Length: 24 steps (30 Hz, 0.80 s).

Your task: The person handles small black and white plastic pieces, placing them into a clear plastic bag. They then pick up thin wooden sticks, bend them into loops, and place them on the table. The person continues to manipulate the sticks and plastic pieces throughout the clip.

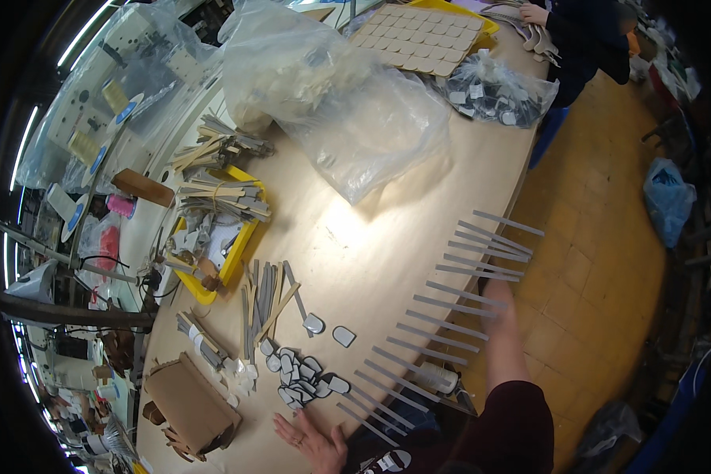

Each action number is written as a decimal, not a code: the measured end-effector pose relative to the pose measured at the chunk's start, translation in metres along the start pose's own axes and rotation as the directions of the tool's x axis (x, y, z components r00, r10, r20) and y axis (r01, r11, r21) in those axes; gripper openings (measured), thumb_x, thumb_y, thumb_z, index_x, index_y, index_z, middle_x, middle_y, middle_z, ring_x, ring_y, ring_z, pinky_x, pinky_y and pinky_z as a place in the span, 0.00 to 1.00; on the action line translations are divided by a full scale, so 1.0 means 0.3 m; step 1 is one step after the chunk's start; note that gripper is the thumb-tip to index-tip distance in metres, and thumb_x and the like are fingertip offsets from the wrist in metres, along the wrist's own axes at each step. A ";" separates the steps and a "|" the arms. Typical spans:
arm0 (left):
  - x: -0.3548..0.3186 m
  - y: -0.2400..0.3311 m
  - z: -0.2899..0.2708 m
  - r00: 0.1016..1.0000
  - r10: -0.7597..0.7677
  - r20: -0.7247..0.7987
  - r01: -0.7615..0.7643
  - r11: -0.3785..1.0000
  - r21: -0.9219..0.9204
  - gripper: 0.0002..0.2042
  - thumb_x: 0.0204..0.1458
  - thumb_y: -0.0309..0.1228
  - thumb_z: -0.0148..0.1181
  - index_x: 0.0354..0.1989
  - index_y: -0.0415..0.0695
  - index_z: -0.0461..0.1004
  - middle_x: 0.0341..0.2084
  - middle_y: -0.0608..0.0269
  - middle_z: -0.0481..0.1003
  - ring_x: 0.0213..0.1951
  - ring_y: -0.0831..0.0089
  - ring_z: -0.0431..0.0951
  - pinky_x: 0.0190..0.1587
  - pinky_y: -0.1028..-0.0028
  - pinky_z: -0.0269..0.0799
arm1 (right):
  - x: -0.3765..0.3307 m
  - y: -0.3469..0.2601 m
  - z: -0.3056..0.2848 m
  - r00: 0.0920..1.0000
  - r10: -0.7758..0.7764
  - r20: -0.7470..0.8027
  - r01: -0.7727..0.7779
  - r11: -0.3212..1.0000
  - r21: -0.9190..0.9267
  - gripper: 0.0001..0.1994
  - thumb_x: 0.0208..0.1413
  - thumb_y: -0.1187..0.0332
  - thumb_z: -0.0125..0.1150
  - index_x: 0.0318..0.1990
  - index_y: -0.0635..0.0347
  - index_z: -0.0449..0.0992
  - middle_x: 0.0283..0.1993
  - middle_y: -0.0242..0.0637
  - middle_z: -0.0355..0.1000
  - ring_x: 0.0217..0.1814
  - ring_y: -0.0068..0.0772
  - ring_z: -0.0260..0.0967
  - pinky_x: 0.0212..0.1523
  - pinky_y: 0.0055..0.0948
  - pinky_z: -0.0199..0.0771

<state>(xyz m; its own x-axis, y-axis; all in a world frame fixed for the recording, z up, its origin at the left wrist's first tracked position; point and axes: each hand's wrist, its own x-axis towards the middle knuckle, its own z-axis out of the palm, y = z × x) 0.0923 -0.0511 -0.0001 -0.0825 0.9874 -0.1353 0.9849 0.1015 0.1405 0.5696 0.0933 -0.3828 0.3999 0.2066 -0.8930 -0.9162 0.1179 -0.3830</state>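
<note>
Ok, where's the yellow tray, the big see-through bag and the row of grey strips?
yellow tray point(241, 251), head view, right rim.
big see-through bag point(371, 134), head view, middle.
row of grey strips point(450, 325), head view, one middle strip.

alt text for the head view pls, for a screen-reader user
A person's right hand reaches over a row of grey strips hanging off the edge of a long beige worktable, while the left hand rests flat near a pile of small grey tabs. Behind are a yellow tray of bundled strips and clear plastic bags.
</note>
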 end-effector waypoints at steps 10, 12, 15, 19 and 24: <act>0.005 -0.008 0.015 0.998 0.016 -0.053 -0.015 1.000 0.017 0.38 0.56 0.48 0.50 0.69 0.35 0.48 0.69 0.28 0.36 0.70 0.31 0.34 0.69 0.40 0.31 | -0.138 -0.674 0.357 0.395 -0.882 -0.256 0.894 0.433 -0.112 0.17 0.65 0.61 0.51 0.48 0.70 0.72 0.46 0.40 0.72 0.44 0.31 0.66 0.48 0.30 0.67; 0.003 -0.007 0.018 0.997 0.012 -0.079 -0.012 1.000 0.003 0.38 0.56 0.47 0.51 0.69 0.35 0.49 0.69 0.27 0.36 0.70 0.31 0.35 0.69 0.40 0.32 | -0.392 -0.813 0.523 -0.063 -0.991 -0.119 0.973 -0.034 -0.230 0.20 0.64 0.60 0.58 0.52 0.71 0.70 0.51 0.46 0.71 0.51 0.37 0.69 0.53 0.34 0.68; -0.002 -0.010 0.014 0.996 0.052 -0.072 -0.056 0.997 -0.059 0.37 0.54 0.44 0.54 0.69 0.37 0.50 0.68 0.25 0.37 0.70 0.29 0.36 0.68 0.39 0.33 | -0.759 -0.879 0.789 -0.480 -0.778 0.405 0.747 -0.604 -0.277 0.30 0.55 0.56 0.68 0.59 0.67 0.67 0.62 0.52 0.65 0.63 0.48 0.63 0.63 0.40 0.62; 0.002 -0.015 0.014 0.988 0.083 -0.126 -0.093 0.993 -0.073 0.39 0.51 0.43 0.59 0.68 0.38 0.51 0.68 0.25 0.36 0.69 0.28 0.36 0.67 0.38 0.35 | -0.948 -0.751 1.106 -0.508 -0.296 0.809 0.267 -0.947 -0.179 0.38 0.46 0.45 0.70 0.61 0.57 0.68 0.63 0.51 0.64 0.66 0.53 0.60 0.64 0.46 0.59; 0.007 -0.013 0.013 0.990 0.051 -0.130 -0.065 0.992 -0.110 0.41 0.48 0.44 0.64 0.68 0.39 0.53 0.68 0.26 0.35 0.69 0.29 0.35 0.67 0.38 0.37 | -0.966 -0.730 1.272 -0.105 -0.372 0.922 0.499 -0.822 -0.275 0.27 0.57 0.44 0.58 0.53 0.56 0.73 0.52 0.49 0.74 0.56 0.51 0.71 0.54 0.45 0.68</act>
<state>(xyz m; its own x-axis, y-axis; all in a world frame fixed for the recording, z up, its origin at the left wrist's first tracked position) 0.0889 -0.0498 -0.0046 -0.0515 0.9987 0.0007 0.9655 0.0496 0.2555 0.6643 0.3784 0.0500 0.3231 0.8299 0.4548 0.9454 -0.2609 -0.1955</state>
